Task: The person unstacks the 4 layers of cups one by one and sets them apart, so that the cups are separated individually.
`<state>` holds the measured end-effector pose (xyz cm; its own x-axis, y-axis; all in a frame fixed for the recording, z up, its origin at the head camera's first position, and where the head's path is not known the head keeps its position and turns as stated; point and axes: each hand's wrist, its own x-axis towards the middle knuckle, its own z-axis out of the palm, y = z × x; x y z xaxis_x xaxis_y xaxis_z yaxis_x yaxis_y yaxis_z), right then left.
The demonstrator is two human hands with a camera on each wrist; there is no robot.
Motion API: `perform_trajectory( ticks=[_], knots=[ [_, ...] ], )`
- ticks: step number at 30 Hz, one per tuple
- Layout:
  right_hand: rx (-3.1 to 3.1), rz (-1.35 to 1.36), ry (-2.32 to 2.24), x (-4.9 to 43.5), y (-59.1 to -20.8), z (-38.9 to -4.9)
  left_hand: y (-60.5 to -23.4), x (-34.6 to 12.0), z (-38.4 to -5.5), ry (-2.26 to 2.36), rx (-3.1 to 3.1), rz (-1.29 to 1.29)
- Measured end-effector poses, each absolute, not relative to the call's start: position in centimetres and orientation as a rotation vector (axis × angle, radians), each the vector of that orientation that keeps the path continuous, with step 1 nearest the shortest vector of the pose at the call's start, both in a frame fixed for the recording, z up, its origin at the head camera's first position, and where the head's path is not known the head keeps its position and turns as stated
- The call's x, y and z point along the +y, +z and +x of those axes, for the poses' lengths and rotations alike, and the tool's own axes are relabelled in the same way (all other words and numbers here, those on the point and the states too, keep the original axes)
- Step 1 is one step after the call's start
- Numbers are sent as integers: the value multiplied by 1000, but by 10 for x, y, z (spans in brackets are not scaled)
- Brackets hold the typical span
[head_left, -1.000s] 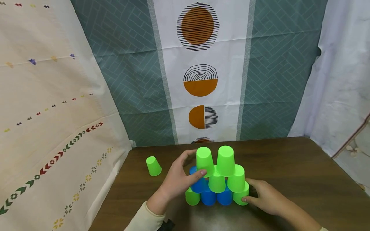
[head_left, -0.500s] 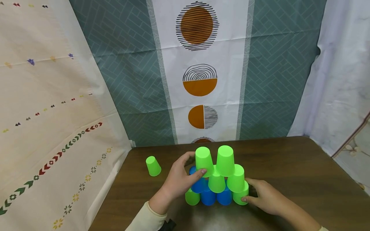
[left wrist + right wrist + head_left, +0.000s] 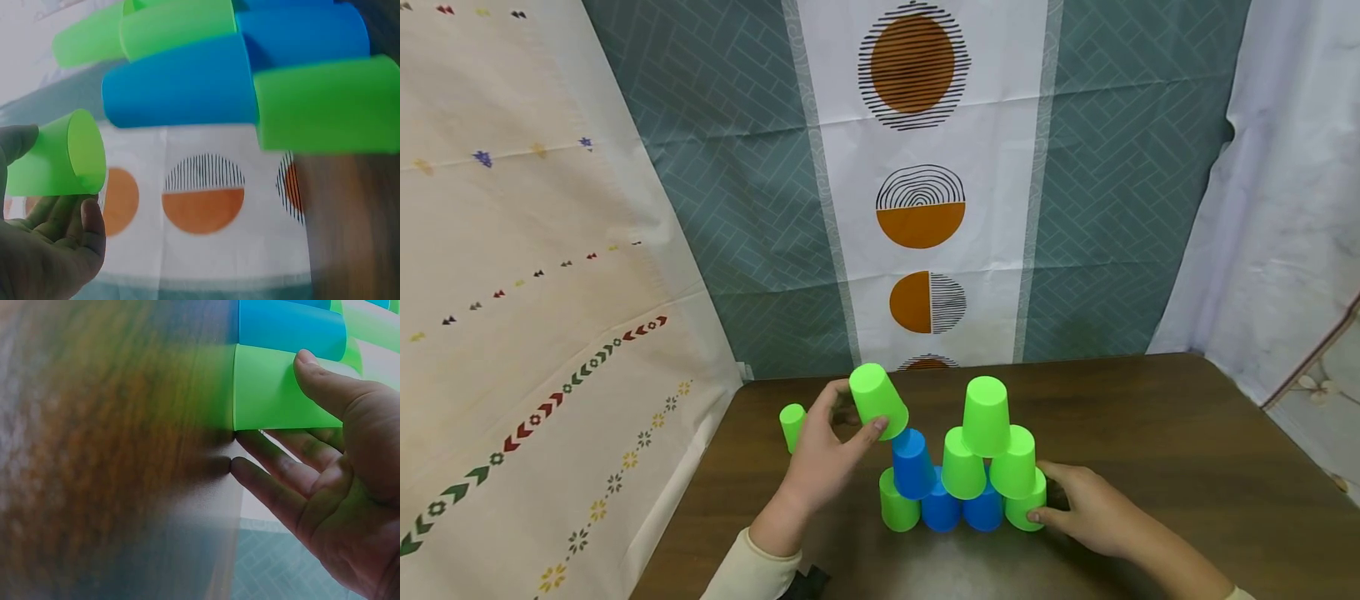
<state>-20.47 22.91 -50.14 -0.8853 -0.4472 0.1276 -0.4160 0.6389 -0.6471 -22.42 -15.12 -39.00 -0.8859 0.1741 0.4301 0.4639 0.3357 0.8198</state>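
My left hand [image 3: 816,471] grips a green cup [image 3: 877,402] between thumb and fingers, tilted and raised left of the stack; the left wrist view shows its open mouth. Upside-down cups form the stack. Its bottom row runs green [image 3: 899,502], two blue, green. Above sit a blue cup [image 3: 913,467] on the left and two green cups [image 3: 962,464]. One green cup [image 3: 986,417] tops the right side. At the stack's right end my right hand [image 3: 1093,512] holds the bottom green cup [image 3: 269,394], thumb in front, fingers around the far side.
Another green cup [image 3: 792,425] stands upside down at the table's left, partly behind my left hand. The brown wooden table [image 3: 1120,417] ends against a patterned cloth [image 3: 1082,300] at the back. A cream cloth [image 3: 647,367] hangs along the left side.
My left hand has lifted the green cup off the stack's upper left and moved it leftward, tilting it. The blue cup below is now uncovered. My right hand has stayed put.
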Motion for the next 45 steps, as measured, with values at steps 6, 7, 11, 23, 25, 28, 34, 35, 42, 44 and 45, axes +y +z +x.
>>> perform_trajectory(
  ticks=[6,7,11,23,25,28,34,35,42,44,45],
  knots=[
    [2804,-728,-1091,230,-502,-205,-401,-186,-227,-1490,-2341,-433],
    [2804,-725,-1091,230,-502,-205,-403,-192,-227,-1476,-2352,-406],
    [2805,-719,-1091,230,-502,-206,-414,-219,-228,-1425,-2406,-317],
    [2799,-697,-1093,229,-501,-206,-444,-278,-228,-1266,-2595,-29],
    [2802,-698,-1092,230,-501,-206,-449,-283,-229,-1230,-2614,-10],
    [2803,-697,-1088,230,-501,-205,-456,-289,-231,-1207,-2641,6],
    [2793,-700,-1091,229,-500,-205,-473,-300,-238,-1172,-2706,47],
    [2791,-700,-1092,230,-501,-205,-475,-301,-239,-1164,-2717,48],
    [2790,-703,-1093,230,-501,-205,-486,-309,-248,-1060,-2801,47],
    [2791,-702,-1088,230,-501,-206,-488,-310,-250,-1043,-2821,53],
    [2792,-702,-1086,230,-501,-206,-489,-310,-251,-1040,-2826,55]
  ],
)
